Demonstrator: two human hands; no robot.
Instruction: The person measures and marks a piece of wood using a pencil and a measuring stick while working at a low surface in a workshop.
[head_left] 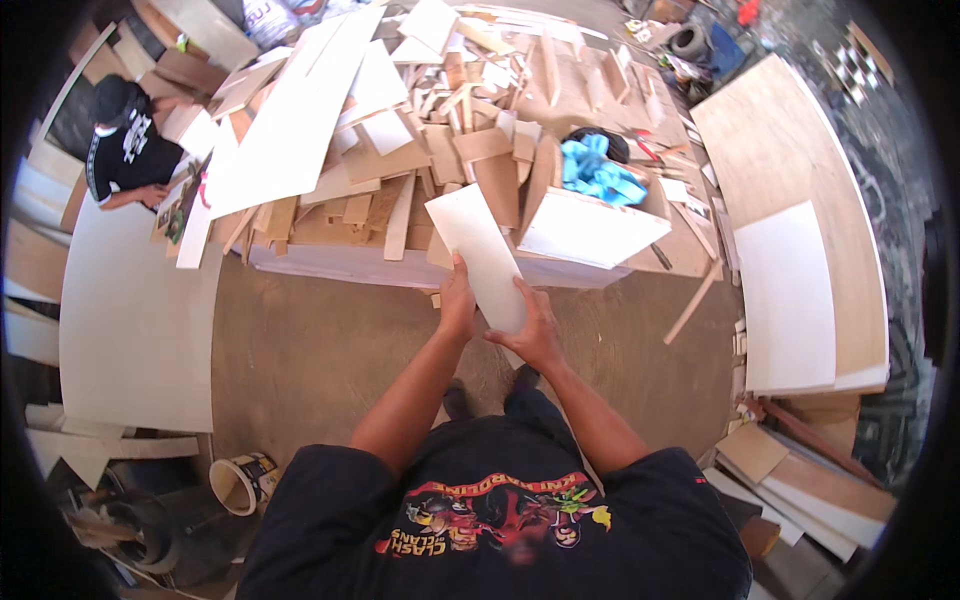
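A narrow white board (475, 245) is held up between my two hands in front of the cluttered worktable (300, 262). My left hand (458, 300) grips its left long edge, with the thumb along it. My right hand (533, 322) grips the right edge lower down, near the bottom end. Just beyond the board are piled wood offcuts (440, 150), a larger white panel (585, 225) leaning toward the right and a crumpled blue cloth (598, 172).
A person (130, 150) in a dark shirt and cap handles pieces at the upper left. Large sheets (140, 320) lie at left, plywood and white panels (785, 290) at right. A bucket (235, 487) and more offcuts (800, 485) lie low on either side.
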